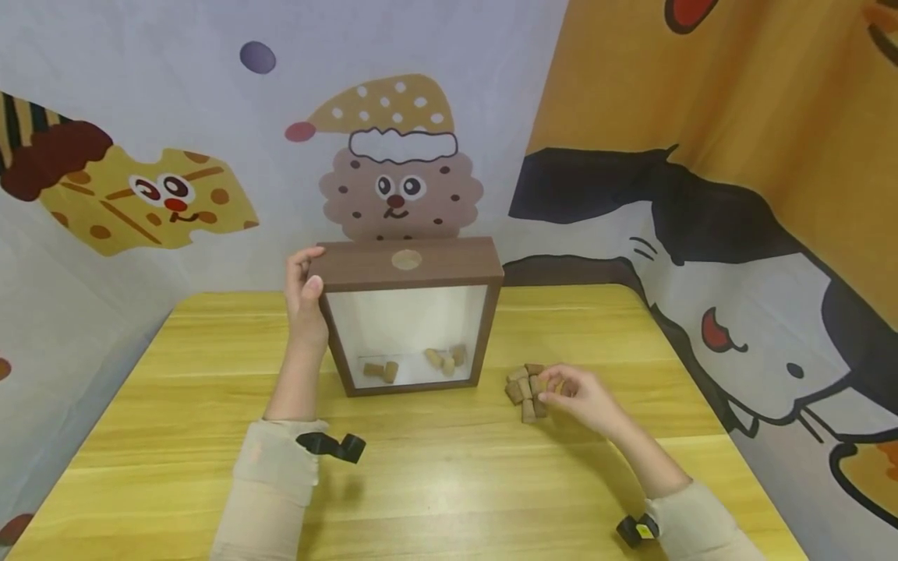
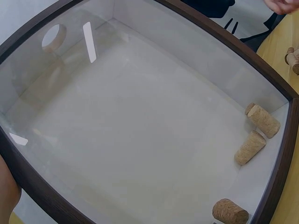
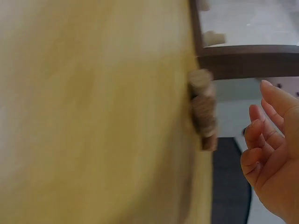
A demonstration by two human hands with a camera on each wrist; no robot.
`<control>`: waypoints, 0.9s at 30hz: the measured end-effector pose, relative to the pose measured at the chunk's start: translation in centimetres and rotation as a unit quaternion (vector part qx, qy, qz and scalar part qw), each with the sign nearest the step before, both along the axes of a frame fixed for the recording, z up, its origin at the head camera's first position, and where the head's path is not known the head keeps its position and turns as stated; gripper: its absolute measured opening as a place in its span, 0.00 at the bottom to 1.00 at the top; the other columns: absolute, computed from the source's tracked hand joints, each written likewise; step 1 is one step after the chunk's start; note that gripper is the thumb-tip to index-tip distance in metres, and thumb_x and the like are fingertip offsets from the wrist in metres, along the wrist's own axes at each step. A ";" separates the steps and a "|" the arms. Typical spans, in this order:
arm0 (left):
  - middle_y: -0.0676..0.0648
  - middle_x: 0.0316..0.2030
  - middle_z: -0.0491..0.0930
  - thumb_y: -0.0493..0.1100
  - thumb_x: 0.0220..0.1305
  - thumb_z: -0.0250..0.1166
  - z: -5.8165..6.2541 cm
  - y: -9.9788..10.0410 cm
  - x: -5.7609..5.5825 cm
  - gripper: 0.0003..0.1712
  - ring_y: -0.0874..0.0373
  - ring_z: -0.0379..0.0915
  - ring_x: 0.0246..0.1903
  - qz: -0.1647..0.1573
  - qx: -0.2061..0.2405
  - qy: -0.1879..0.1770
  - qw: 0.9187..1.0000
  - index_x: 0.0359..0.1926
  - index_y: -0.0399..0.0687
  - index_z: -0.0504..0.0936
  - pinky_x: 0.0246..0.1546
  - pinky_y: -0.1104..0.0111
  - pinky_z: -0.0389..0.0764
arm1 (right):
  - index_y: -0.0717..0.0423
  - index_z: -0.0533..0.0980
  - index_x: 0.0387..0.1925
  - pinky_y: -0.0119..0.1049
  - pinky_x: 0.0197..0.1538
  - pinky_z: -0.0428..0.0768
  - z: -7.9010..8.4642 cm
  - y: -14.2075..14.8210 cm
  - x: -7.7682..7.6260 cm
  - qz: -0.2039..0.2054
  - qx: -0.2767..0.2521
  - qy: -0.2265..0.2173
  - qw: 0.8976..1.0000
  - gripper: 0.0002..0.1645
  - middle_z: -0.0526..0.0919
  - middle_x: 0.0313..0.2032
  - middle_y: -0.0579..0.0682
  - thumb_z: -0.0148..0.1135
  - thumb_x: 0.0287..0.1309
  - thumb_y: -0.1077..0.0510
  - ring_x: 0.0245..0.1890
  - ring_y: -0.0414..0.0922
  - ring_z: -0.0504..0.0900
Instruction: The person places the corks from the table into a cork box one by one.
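A shadow box (image 1: 449,265) with a dark wooden frame, a clear front and a round hole (image 1: 407,259) in its top stands upright on the table. My left hand (image 1: 305,308) grips its upper left corner, thumb at the front edge. Several wine corks lie inside along the bottom, among them one cork (image 2: 262,120) at the side wall. To the right of the box sits a heap of loose corks (image 1: 526,389). Beside that heap hovers my right hand (image 1: 585,399), fingers loosely bent; in the right wrist view nothing shows between its fingertips and thumb.
The yellow wood-grain table (image 1: 435,483) runs back to a cloth backdrop (image 1: 596,234) printed with cartoon figures. The box stands near the table's back edge. Each wrist carries a small black camera mount (image 1: 344,446).
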State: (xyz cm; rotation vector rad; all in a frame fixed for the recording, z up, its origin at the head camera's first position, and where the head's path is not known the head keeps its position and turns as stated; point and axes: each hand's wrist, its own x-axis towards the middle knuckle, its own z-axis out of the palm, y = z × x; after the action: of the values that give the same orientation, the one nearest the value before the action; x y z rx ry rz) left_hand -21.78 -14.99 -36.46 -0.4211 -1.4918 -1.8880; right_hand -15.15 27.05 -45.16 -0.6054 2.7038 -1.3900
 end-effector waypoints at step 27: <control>0.48 0.54 0.68 0.69 0.48 0.64 0.2 0.2 0.1 0.34 0.49 0.52 0.60 0.001 0.003 0.004 1.000 0.50 0.54 0.77 0.60 0.54 0.43 | 0.49 0.77 0.48 0.38 0.32 0.79 -4.3 1.7 -0.3 0.034 0.024 -0.053 0.998 0.18 0.80 0.38 0.45 0.67 0.56 0.52 0.36 0.45 0.79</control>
State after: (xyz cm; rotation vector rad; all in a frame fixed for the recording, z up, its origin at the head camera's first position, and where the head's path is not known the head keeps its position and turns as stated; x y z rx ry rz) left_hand -21.63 -14.82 -36.27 -0.4241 -1.4806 -1.8871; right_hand -15.49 28.79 -49.46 -0.5971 2.6008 -1.2989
